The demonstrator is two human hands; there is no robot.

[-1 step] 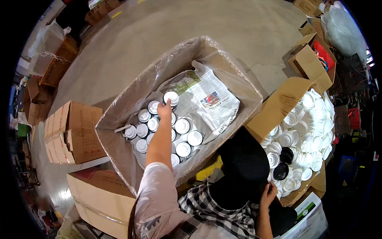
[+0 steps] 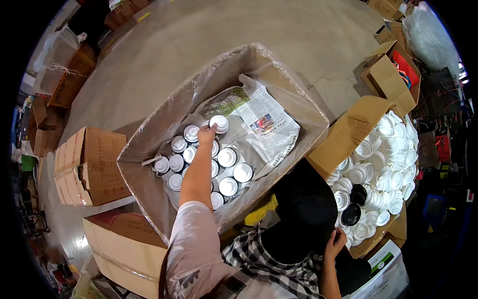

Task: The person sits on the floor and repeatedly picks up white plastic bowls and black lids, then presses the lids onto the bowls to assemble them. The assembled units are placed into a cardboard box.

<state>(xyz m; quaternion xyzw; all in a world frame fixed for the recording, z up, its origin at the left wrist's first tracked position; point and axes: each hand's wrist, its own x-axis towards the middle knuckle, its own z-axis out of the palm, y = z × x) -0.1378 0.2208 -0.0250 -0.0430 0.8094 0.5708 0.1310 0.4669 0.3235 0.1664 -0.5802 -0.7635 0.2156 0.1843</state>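
My left hand [image 2: 206,135] reaches into a large carton [image 2: 144,130] lined with clear plastic. Its fingers are closed on the near-left edge of a round container with a white stepped lid [image 2: 219,124]. Several similar white-topped containers [image 2: 227,157] with dark rims stand in the left and near part of this carton, partly covered by my forearm. My right hand [image 2: 335,244] is beside my black-clad knee, at the edge of a carton of white lids [image 2: 393,164]. Its fingers are curled together, and whatever they pinch is too small to make out.
Newspaper [image 2: 266,119] lies over the lined carton's bottom. Two black lids [image 2: 351,214] sit among the white ones. Closed cartons [image 2: 92,164] stand at the left; an open carton [image 2: 391,77] with red and orange things is at the far right, near a clear plastic bag [image 2: 430,37].
My left hand has shifted the white-lidded container slightly to the right, and it looks more tilted. The right hand has stayed in place.
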